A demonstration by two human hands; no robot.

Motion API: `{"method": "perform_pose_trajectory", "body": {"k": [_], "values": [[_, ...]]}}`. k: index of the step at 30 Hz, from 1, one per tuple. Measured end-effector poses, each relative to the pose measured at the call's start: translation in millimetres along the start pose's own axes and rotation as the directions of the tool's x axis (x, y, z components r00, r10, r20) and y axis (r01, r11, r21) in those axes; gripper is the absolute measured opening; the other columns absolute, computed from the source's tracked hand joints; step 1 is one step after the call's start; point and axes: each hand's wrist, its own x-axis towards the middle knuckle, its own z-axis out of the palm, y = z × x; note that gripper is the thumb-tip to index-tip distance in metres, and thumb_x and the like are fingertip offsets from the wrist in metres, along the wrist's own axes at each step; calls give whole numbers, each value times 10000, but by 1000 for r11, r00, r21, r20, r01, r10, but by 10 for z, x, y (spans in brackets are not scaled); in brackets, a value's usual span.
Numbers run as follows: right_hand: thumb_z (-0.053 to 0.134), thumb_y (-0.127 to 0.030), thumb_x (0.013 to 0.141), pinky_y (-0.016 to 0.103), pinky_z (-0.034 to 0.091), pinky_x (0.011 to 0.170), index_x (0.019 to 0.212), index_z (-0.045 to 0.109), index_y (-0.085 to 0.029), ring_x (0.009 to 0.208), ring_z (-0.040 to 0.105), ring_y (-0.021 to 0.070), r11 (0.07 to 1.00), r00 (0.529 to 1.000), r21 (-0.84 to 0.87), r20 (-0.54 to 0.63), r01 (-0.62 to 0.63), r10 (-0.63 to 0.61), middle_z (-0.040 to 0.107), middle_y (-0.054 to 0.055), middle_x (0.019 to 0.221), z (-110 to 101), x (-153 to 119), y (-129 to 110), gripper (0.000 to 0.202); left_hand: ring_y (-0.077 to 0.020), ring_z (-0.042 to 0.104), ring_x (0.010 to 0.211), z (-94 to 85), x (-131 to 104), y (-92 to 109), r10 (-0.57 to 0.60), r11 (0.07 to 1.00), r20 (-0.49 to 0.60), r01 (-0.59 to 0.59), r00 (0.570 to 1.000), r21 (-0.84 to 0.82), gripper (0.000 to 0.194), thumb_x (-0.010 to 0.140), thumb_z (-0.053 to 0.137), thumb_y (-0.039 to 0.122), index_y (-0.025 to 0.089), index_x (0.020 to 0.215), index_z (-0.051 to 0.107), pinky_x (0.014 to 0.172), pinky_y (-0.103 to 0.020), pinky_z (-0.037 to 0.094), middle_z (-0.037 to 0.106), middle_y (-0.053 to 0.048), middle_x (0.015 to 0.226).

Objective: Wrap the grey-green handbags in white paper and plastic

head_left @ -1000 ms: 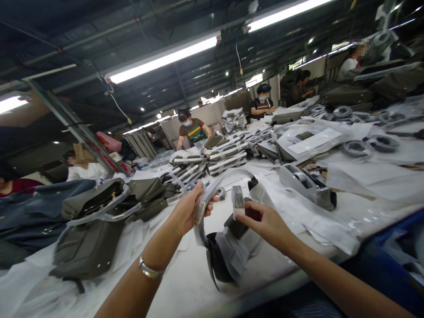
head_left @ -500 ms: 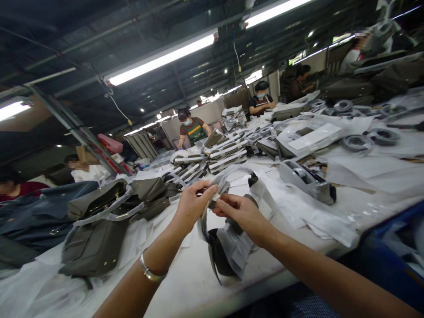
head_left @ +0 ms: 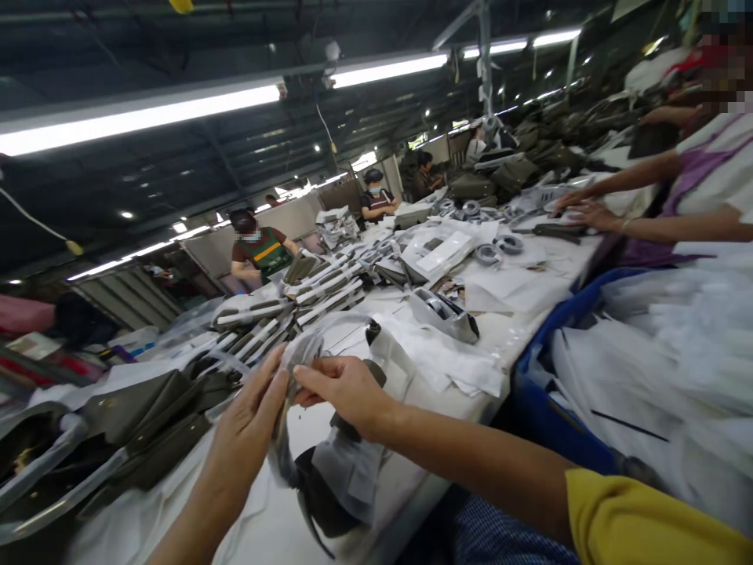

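Note:
A bag strap [head_left: 283, 447] wrapped in clear plastic film is held up between my two hands. My left hand [head_left: 244, 428] grips it from the left, fingers bent behind the film and partly hidden. My right hand [head_left: 350, 392] pinches it from the other side, thumb on top. Below them, the strap curves down to a dark olive leather piece [head_left: 329, 502] partly covered by white tissue paper [head_left: 353, 471]. This bundle rests on the white table [head_left: 259, 510]. What lies right between my fingertips is too blurred to make out.
Olive handbags [head_left: 135, 408] with wrapped handles lie at the left. Stacked wrapped pieces [head_left: 329, 286] stand farther back, and a wrapped bundle [head_left: 444, 314] lies to the right. A blue bin [head_left: 541, 416] full of white sheets stands beside the table. A co-worker's hands [head_left: 588, 212] are at the far right.
The view has swung to the right, bringing the blue bin and a nearby co-worker into sight. Both my hands stay on the strap, my left fingers now straighter along it.

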Motion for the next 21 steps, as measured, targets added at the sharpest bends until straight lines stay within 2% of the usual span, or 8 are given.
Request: {"method": "perform_pose_trajectory", "body": {"k": [3,8,10,12,14,17,19,21], "values": [[738,-609,716,227,479,638,789,770,-160,635,562,100,984,995,-152,-13,93,-96,652,-7,678,-71,-13,15,456,-301,466,1360,-57,-24,35,-205,969,97,216,974,-119,644,799,659,619,289,1346,582,1187,-471,285,585,-27,1414],[655,-566,833,232,414,597,902,805,-175,657,554,121,866,974,-447,77,223,-211,682,-7,717,-270,-44,-33,424,-319,636,1143,-22,-22,73,-293,909,284,359,913,-213,613,751,726,595,261,1259,643,978,-440,527,711,-55,1209],[631,-536,866,231,400,586,936,807,-184,641,554,120,803,962,-530,147,271,-228,665,-16,683,-388,-77,-101,400,-308,685,1030,27,-36,86,-333,869,282,408,900,-278,601,737,742,583,264,1238,656,847,-404,590,749,-50,1089],[619,-484,893,228,419,602,976,801,-203,647,577,118,740,943,-584,196,333,-269,682,-13,722,-576,-126,-197,345,-287,708,951,68,-54,62,-383,823,218,439,898,-360,605,706,769,572,260,1215,667,747,-354,611,763,-40,1013],[622,-438,903,231,460,634,1019,789,-220,646,610,115,693,929,-623,185,363,-321,721,3,823,-883,-168,-317,297,-247,716,902,87,-53,-21,-442,786,106,441,891,-434,606,657,812,551,256,1170,685,690,-279,605,766,-16,985],[621,-413,906,250,501,659,1031,778,-224,640,643,124,574,911,-757,67,312,-407,749,33,928,-1602,-150,-549,275,-188,713,875,67,27,-213,-542,726,-36,446,840,-523,543,631,839,525,260,1087,712,642,-185,578,770,22,984],[606,-395,911,270,519,705,1063,766,-221,710,675,151,440,884,-880,-53,179,-464,756,44,998,-2192,-65,-730,281,-204,715,869,38,126,-312,-610,684,-103,457,786,-568,501,610,837,533,265,1022,736,595,-194,582,777,26,971],[586,-353,911,282,521,790,1069,762,-242,860,694,183,251,862,-967,-153,-31,-483,759,33,1043,-2772,60,-904,262,-259,719,871,28,223,-336,-643,674,-170,448,747,-587,507,541,846,535,281,971,757,514,-234,581,785,22,948]]}}
